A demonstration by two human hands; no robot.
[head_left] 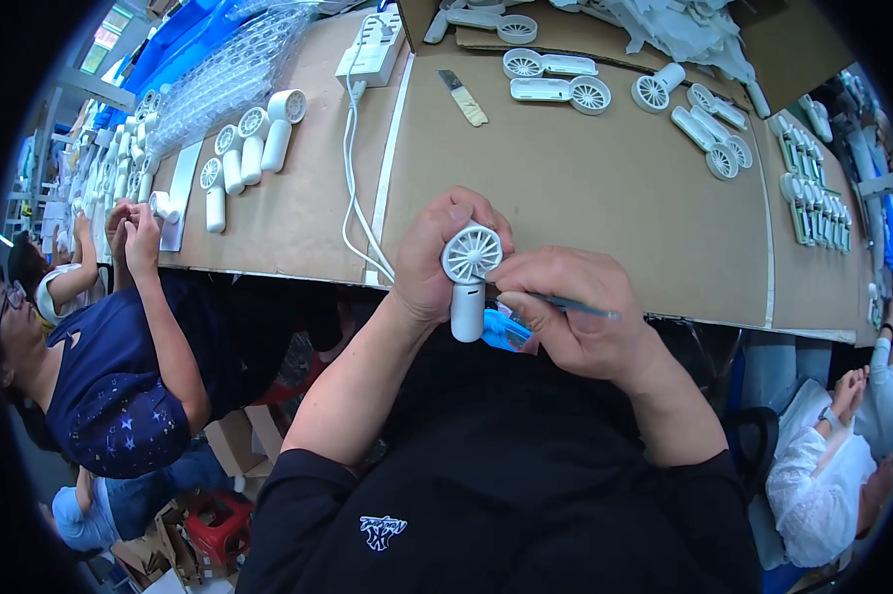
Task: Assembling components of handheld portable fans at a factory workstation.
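A white handheld fan (468, 309) stands nearly upright over the table's near edge, its round grille turned up toward me. My left hand (429, 252) is wrapped around its head and side from the left. In my right hand (587, 312) a thin, dark pen-like tool (577, 304) is pinched, with its rear end sticking out to the right. The fingers of that hand come close to the lower right of the grille. They hide the tool's front tip, so whether it touches the fan cannot be seen.
A white power strip (371, 51) with a trailing cable (351, 168) lies left of centre. Further back is a blade with a wrapped handle (463, 97). Several fans (555, 91) lie at the far right; others (252, 148) stand left, near a co-worker (120, 376).
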